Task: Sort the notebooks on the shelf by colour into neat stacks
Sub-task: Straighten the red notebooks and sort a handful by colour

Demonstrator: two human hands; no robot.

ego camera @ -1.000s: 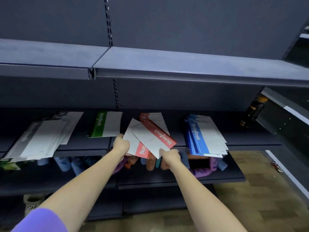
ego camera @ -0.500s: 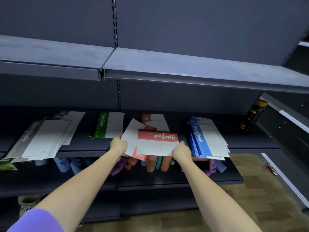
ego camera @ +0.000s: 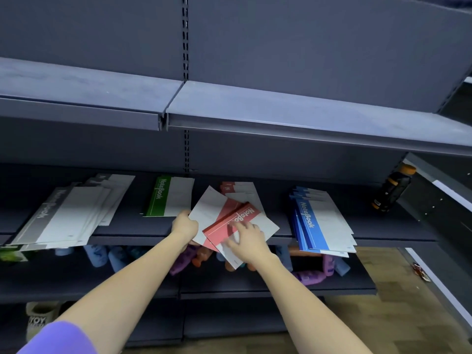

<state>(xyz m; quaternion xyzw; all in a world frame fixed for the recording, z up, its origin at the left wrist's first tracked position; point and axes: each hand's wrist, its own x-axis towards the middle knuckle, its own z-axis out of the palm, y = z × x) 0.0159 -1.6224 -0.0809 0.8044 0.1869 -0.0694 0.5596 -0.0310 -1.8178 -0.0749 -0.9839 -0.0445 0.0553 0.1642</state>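
Dark metal shelf at arm's reach. Left hand pinches the edge of a fanned red notebook pile; right hand lies spread-fingered on top. Bottles crowd the shelf below. Beyond the left hand lie a green notebook and grey stack; right of the right hand, a blue stack, then a dark bottle.

Dark bottle w/ orange cap leans at far right end of the mid shelf. Under that shelf: coloured bottles lying jumbled. Lower left, a beige slipper.
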